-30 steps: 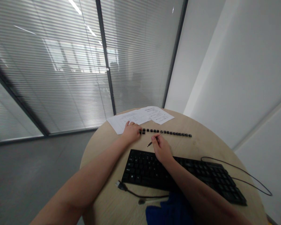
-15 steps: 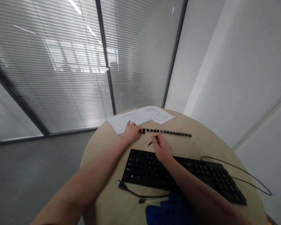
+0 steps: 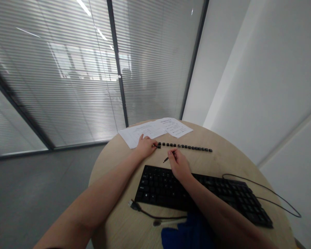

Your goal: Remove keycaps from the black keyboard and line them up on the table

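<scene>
My left hand [image 3: 145, 147] rests on the table at the left end of a row of black keycaps [image 3: 189, 147]. Its thumb and index finger are pinched round a small dark keycap, mostly hidden by the fingers. Just beside the fingertips, two keycaps [image 3: 159, 145] lie one in front of the other. Held in my closed right hand [image 3: 179, 164] is a slim dark pen-like tool [image 3: 166, 159], its point facing down and left. That wrist is over a black keyboard [image 3: 158, 186], whose middle part it covers.
Printed sheets [image 3: 142, 132] lie at the far side of the round wooden table [image 3: 114, 166]. A USB plug [image 3: 135, 205] and its cable lie before the keyboard, near a small brush-like item [image 3: 157, 223] and blue cloth [image 3: 186, 235]. Another cable [image 3: 274, 192] loops at the right edge.
My left fingers have shifted very slightly about the keycap, which shows less now. My right hand and its tool have stayed in place.
</scene>
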Action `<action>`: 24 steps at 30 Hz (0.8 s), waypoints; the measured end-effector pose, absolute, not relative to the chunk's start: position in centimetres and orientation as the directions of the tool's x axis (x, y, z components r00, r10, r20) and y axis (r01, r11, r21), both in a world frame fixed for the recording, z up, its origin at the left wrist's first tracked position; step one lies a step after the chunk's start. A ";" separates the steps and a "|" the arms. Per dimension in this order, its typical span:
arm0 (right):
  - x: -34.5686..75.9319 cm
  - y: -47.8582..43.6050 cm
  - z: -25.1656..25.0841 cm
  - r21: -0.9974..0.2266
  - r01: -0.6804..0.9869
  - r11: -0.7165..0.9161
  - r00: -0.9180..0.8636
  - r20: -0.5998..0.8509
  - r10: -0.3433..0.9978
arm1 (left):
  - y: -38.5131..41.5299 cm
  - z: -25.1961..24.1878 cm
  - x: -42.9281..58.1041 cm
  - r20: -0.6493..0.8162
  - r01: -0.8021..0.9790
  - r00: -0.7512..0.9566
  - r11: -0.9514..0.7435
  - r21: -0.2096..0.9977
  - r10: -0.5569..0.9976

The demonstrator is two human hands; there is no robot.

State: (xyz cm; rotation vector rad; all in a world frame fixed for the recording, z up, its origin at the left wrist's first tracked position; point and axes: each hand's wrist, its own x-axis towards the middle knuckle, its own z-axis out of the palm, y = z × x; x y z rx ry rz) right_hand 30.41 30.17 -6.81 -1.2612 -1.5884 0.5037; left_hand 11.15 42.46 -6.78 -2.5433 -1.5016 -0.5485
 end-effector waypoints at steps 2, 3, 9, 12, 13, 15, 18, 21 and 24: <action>30.4 30.1 -6.7 -0.800 0.477 0.364 0.049 0.438 0.898 | 42.5 -6.8 11.1 0.382 0.870 0.433 -0.489 0.059 0.817; 30.4 30.1 -6.7 -0.801 0.478 0.361 0.049 0.435 0.899 | 42.5 -6.8 11.1 0.383 0.872 0.431 -0.486 0.054 0.817; 30.4 30.1 -6.6 -0.801 0.484 0.353 0.050 0.428 0.902 | 42.5 -6.9 11.0 0.390 0.874 0.438 -0.485 0.026 0.810; 30.4 30.1 -6.6 -0.801 0.476 0.362 0.049 0.435 0.899 | 42.5 -6.9 11.0 0.385 0.874 0.442 -0.486 0.020 0.810; 30.4 30.2 -6.7 -0.802 0.474 0.364 0.047 0.436 0.899 | 42.5 -6.8 11.0 0.381 0.875 0.441 -0.484 0.020 0.813; 30.4 30.3 -6.8 -0.801 0.472 0.368 0.044 0.439 0.898 | 42.4 -6.7 11.0 0.377 0.877 0.437 -0.480 0.024 0.817; 30.5 30.4 -7.1 -0.796 0.481 0.368 0.042 0.440 0.897 | 42.2 -6.6 11.0 0.379 0.877 0.432 -0.480 0.036 0.818; 30.5 30.4 -7.0 -0.793 0.489 0.364 0.047 0.440 0.897 | 42.2 -6.5 11.1 0.380 0.879 0.426 -0.474 0.038 0.821; 30.4 30.3 -6.8 -0.795 0.494 0.352 0.050 0.430 0.901 | 42.3 -6.5 11.1 0.365 0.879 0.429 -0.476 0.044 0.826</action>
